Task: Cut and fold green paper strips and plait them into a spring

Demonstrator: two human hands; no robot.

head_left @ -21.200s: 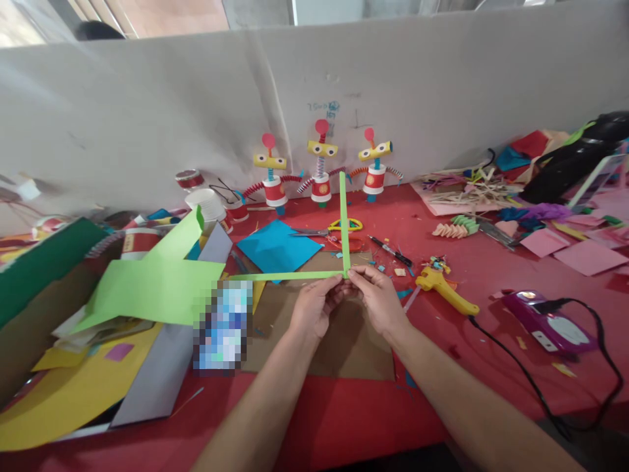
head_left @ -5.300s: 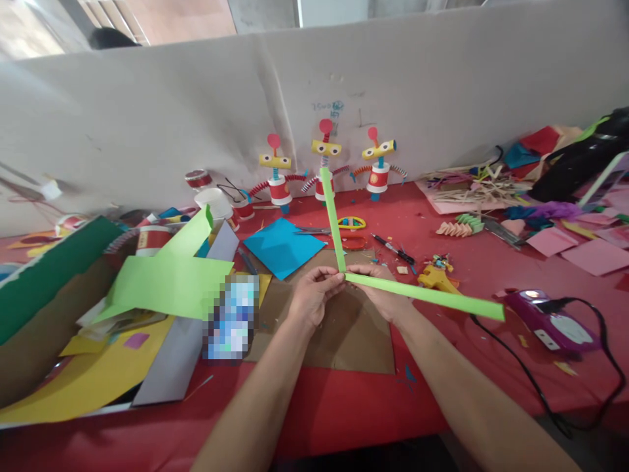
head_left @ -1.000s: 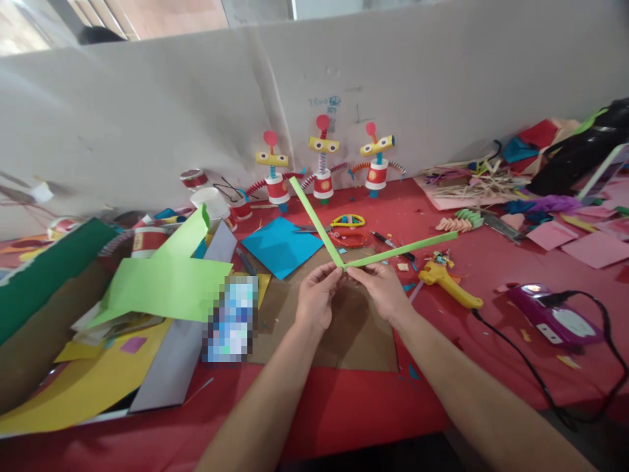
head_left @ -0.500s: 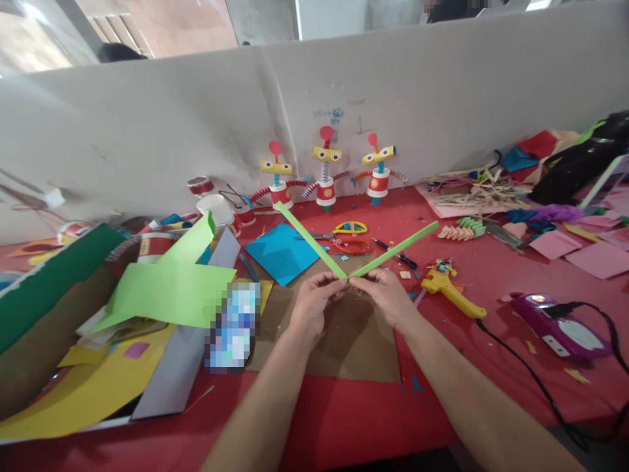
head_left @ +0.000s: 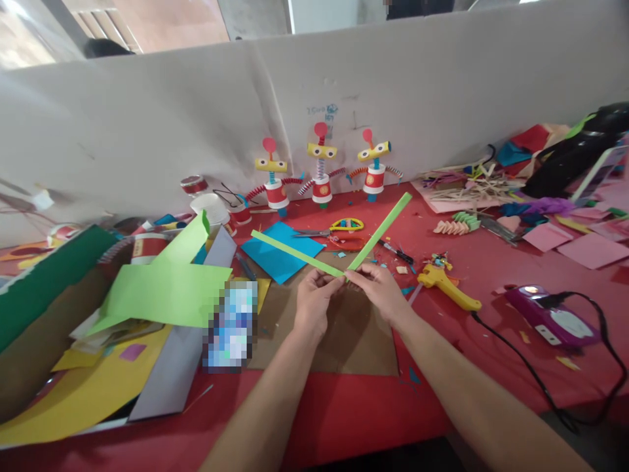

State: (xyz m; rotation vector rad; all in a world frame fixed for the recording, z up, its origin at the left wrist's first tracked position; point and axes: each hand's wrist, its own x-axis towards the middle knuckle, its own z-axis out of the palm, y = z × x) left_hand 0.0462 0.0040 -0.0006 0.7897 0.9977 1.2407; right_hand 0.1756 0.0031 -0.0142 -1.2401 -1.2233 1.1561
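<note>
My left hand [head_left: 312, 303] and my right hand [head_left: 377, 293] meet above a brown cardboard sheet [head_left: 344, 341]. Both pinch the joint of two light green paper strips. One green strip [head_left: 295, 252] runs from the joint up to the left. The other green strip [head_left: 381, 229] rises up to the right. The fingers of both hands are closed on the folded corner where the strips cross.
Three paper-cup robots [head_left: 320, 172] stand by the white partition [head_left: 196, 124]. Blue paper [head_left: 280, 252], scissors [head_left: 344, 226], a pen [head_left: 397, 252], a yellow glue gun [head_left: 447, 288] and a purple device with cable [head_left: 550, 318] lie on the red table [head_left: 354, 413]. Green and yellow sheets [head_left: 162, 288] pile at left.
The two strips have swung anticlockwise around the pinched joint: the left strip now lies lower and flatter, the right strip stands steeper. My hands have stayed at the joint.
</note>
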